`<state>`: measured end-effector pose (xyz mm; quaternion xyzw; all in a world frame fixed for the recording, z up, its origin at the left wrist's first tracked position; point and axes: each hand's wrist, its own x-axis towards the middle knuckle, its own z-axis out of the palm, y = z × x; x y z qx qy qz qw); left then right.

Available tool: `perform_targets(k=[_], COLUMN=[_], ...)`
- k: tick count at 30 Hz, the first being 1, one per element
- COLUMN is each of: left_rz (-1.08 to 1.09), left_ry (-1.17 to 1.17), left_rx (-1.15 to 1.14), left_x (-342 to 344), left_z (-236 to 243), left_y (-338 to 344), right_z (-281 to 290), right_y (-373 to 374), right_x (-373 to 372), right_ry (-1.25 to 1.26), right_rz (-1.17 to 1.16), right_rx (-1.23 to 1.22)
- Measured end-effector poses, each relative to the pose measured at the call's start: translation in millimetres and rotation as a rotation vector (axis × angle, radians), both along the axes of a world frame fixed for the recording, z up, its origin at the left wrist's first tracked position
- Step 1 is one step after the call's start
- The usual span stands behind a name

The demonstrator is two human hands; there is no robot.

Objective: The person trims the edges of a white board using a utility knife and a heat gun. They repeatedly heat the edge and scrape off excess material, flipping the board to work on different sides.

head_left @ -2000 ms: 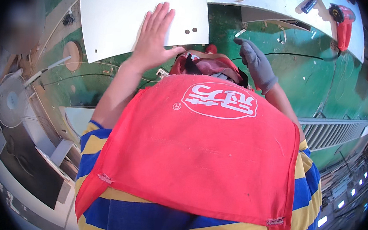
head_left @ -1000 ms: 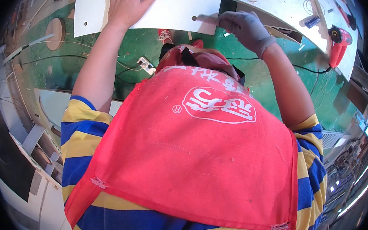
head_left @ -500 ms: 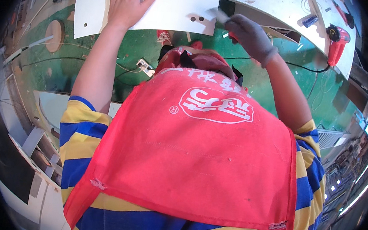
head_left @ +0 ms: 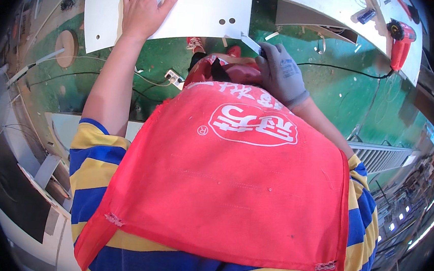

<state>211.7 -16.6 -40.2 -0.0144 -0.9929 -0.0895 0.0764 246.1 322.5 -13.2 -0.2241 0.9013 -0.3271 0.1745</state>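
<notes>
My left hand (head_left: 144, 13) is bare and lies flat on a white panel (head_left: 202, 2), its fingers stretched out and thumb apart. Round dark holes (head_left: 227, 21) pierce the panel near its right corner, and a single small one sits at the near left. In a grey glove, my right hand (head_left: 283, 73) is closed around a flat metal-bladed tool (head_left: 250, 43). The blade points up and left, with its tip by the panel's near right corner; whether they touch I cannot tell. The tool's handle is hidden in my glove.
A red heat gun (head_left: 401, 45) with a black cord lies on the white bench (head_left: 329, 2) at the right. On the green floor are a power strip (head_left: 174, 78), cables and scraps. A round wooden disc (head_left: 67, 49) stands at left; a ladder (head_left: 383, 155) lies at right.
My right hand has come down and nearer my body, turning so the back of the glove shows, and the blade has dropped to the near corner. The left hand stays flat on the panel.
</notes>
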Motion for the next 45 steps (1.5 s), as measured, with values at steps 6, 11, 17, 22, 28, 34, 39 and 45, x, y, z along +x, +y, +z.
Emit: perform_targets(k=[6, 11, 17, 22, 28, 34, 39, 45], left_rz=[-0.007, -0.011, 0.002, 0.004, 0.023, 0.03, 0.013, 0.013], left_ry=[0.017, 0.035, 0.019, 0.005, -0.02, -0.027, 0.004, 0.003], left_rx=[-0.014, -0.011, -0.006, 0.005, 0.008, -0.008, -0.007, 0.002], left_x=[2.3, 2.3, 2.0, 2.0, 2.6, 0.7, 1.2, 2.6], left_z=[-1.0, -3.3, -0.5, 0.7, 1.2, 2.9, 1.6, 2.8], left_y=[-0.8, -1.3, -1.2, -2.1, -1.8, -0.2, 0.7, 0.1], right_z=[-13.9, -12.9, -8.4, -4.5, -14.9, -5.4, -0.1, 1.9], right_y=[-11.9, -13.1, -15.1, -19.2, -20.4, -14.0, -12.7, -17.5], right_x=[0.9, 0.2, -4.2, -8.3, -35.6, -42.5, -12.1, -20.6], right_ry=[0.036, 0.06, 0.067, 0.087, 0.175, 0.174, 0.02, 0.053], right_rz=[0.049, 0.05, 0.065, 0.053, 0.035, 0.048, 0.071, 0.096], right_rx=[0.096, 0.17, 0.183, 0.191, 0.148, 0.061, 0.129, 0.168])
